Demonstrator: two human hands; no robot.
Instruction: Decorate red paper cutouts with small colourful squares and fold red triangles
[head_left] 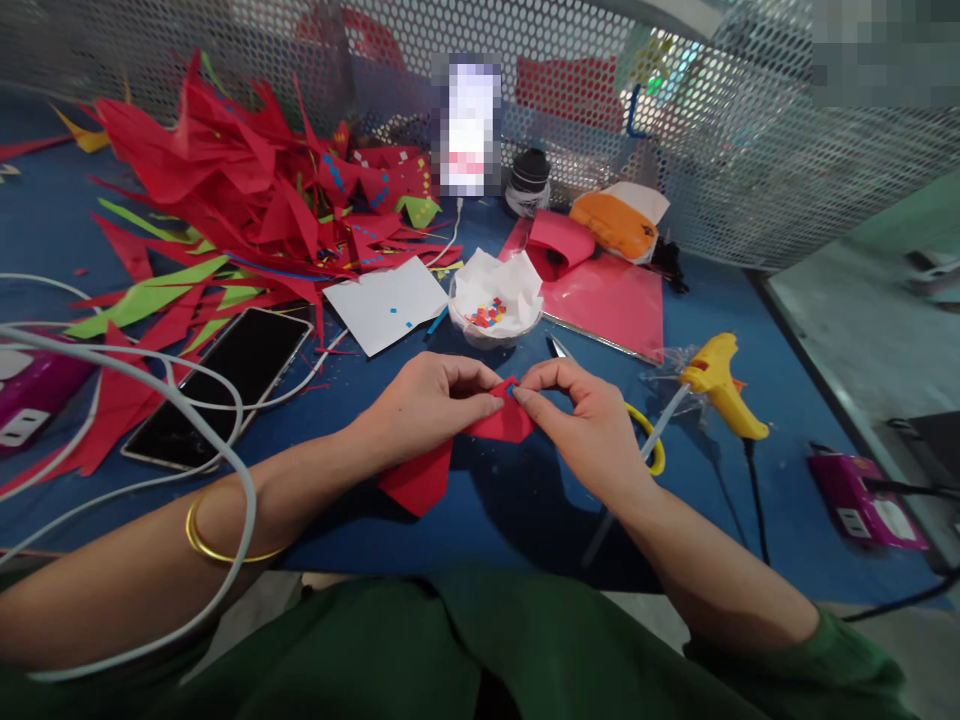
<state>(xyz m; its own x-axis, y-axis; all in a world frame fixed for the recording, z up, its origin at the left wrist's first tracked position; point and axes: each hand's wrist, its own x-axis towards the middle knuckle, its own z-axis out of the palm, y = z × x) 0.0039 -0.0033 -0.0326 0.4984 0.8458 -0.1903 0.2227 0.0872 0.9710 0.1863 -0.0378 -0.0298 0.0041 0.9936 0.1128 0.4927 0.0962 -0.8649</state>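
Near the middle of the table's [480, 545] front edge, the left hand [427, 405] pinches the red paper [501, 427]; the right hand [583, 425] pinches its tip, at a blue bit [513, 388]. Steady paper and light pressure suit this.

A folded, angular red paper piece [504, 424] with a pointed upper corner is pinched upright over the blue tabletop [487, 540], a tiny blue bit [512, 389] at its tip, and another red paper portion [421, 484] shows leftward, any join hidden.
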